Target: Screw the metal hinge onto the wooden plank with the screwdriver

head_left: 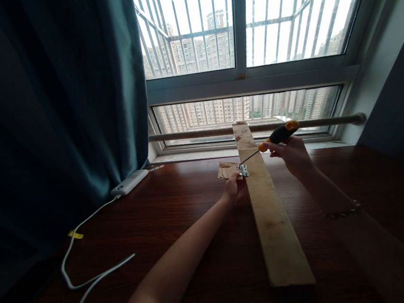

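Note:
My right hand (293, 154) grips a screwdriver (281, 133) by its black and yellow handle. The shaft slants down to the left, and its tip is at a small metal hinge (243, 170). The hinge lies across the joint between a long wooden plank (275, 220) and a small wood block (226, 169) on the plank's left. My left hand (231, 186) is closed at the block's near edge, with a fingertip beside the hinge; part of its grip is hidden. Any screw under the tip is too small to make out.
The plank lies on a dark red-brown wooden table (193, 209), its far end by a metal rail (196, 134) below the window. At left are a white power strip (131, 183), a white cable (89, 280), a yellow tag (75, 234) and a dark teal curtain (74, 87).

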`<act>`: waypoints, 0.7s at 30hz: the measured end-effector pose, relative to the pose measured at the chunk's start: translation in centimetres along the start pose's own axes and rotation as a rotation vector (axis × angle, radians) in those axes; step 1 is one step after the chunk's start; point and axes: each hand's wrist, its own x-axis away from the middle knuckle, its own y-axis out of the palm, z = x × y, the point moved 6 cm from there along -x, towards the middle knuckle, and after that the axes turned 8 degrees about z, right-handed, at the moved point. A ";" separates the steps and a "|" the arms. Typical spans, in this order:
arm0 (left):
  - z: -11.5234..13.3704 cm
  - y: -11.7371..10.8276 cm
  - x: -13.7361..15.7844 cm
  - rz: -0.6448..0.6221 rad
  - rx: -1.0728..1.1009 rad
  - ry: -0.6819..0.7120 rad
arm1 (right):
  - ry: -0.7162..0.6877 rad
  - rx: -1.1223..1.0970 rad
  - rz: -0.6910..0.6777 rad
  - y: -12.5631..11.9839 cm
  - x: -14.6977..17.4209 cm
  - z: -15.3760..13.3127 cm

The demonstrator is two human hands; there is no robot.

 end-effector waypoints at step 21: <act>-0.3 -0.3 -0.2 0.017 -0.012 -0.020 | 0.051 -0.044 0.040 -0.1 -0.4 1.0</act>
